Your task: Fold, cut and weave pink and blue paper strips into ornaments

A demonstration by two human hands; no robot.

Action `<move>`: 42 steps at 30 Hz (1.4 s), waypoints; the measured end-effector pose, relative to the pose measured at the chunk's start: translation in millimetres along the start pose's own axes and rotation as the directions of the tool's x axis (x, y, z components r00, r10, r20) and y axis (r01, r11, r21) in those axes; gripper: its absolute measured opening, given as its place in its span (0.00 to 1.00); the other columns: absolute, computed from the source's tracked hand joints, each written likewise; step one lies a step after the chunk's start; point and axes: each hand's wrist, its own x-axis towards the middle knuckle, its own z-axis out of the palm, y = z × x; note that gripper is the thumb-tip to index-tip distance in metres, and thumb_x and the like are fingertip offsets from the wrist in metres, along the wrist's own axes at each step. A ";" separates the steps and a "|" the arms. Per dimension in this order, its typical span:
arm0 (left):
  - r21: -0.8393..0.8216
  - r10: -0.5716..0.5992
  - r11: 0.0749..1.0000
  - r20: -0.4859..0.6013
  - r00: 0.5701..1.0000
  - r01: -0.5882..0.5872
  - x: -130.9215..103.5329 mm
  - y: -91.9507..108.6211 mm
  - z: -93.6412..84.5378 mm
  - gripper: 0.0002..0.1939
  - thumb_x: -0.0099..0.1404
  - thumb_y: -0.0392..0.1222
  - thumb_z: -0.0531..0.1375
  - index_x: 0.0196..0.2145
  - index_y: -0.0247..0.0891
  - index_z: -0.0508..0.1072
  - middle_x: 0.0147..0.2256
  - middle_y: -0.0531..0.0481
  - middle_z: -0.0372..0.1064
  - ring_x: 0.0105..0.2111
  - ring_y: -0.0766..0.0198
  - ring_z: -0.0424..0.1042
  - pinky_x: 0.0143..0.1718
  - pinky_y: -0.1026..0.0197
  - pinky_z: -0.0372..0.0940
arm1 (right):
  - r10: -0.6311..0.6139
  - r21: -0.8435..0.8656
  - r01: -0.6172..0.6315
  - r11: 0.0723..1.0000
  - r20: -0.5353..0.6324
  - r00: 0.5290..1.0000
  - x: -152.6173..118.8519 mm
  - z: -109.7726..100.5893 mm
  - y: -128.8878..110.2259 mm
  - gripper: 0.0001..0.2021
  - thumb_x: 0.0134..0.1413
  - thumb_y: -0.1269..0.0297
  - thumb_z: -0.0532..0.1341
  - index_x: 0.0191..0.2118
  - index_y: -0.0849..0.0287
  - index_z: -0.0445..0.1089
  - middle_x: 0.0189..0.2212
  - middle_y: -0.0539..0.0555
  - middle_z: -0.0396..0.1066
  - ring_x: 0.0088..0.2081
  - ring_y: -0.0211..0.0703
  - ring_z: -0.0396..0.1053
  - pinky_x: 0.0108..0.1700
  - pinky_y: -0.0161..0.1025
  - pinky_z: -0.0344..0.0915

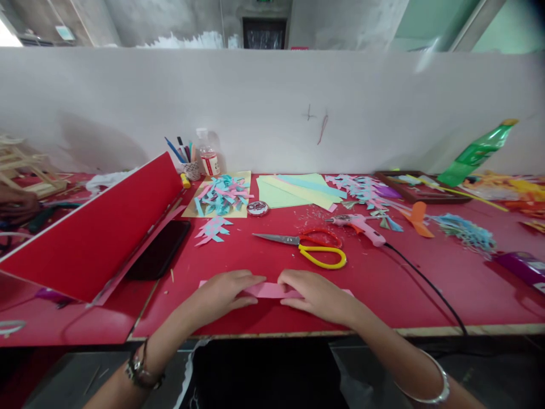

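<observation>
A long pink paper strip (269, 290) lies across the near part of the red table, between my two hands. My left hand (227, 295) grips it left of its middle, thumb on the near side and fingers along the far edge. On the right, my right hand (313, 295) pinches the same strip with bent fingers. The strip's ends poke out past both hands. Beyond them lie scissors (279, 239) with one red and one yellow handle loop. A pink glue gun (361, 226) rests to their right, its black cord running toward me.
A red board (110, 227) leans at the left by a black phone (159, 250). Woven paper pieces (214, 229), a heap of cut strips (223, 195) and paper sheets (281, 191) lie farther back. A green bottle (474, 153) tilts over a brown tray (451, 195). Another person's hand (19, 203) shows far left.
</observation>
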 end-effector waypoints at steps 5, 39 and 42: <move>-0.067 -0.026 0.998 -0.069 0.997 0.022 -5.5 -8.0 6.4 0.17 0.61 0.44 0.53 0.48 0.43 0.62 0.44 0.49 0.65 0.44 0.63 0.64 0.44 0.62 0.58 | 0.031 0.024 -0.030 0.999 -0.011 0.999 -5.2 4.1 10.4 0.08 0.51 0.60 0.57 0.33 0.58 0.60 0.32 0.50 0.66 0.33 0.38 0.62 0.32 0.32 0.54; -0.092 -0.121 0.988 0.009 0.993 0.122 -12.4 -18.9 -5.4 0.11 0.60 0.47 0.52 0.39 0.41 0.65 0.38 0.51 0.67 0.36 0.64 0.67 0.36 0.64 0.59 | 0.007 -0.011 -0.007 1.000 -0.041 0.999 -4.2 1.3 12.0 0.12 0.47 0.61 0.60 0.37 0.60 0.66 0.37 0.54 0.63 0.39 0.41 0.60 0.42 0.36 0.58; -0.102 -0.108 0.989 0.001 0.994 0.108 -12.8 -17.4 -3.9 0.08 0.60 0.45 0.52 0.35 0.40 0.65 0.36 0.51 0.66 0.34 0.65 0.66 0.35 0.65 0.59 | -0.004 -0.043 0.000 0.999 -0.081 0.997 -1.9 6.1 10.8 0.12 0.46 0.59 0.61 0.35 0.60 0.65 0.37 0.54 0.63 0.39 0.41 0.60 0.41 0.37 0.58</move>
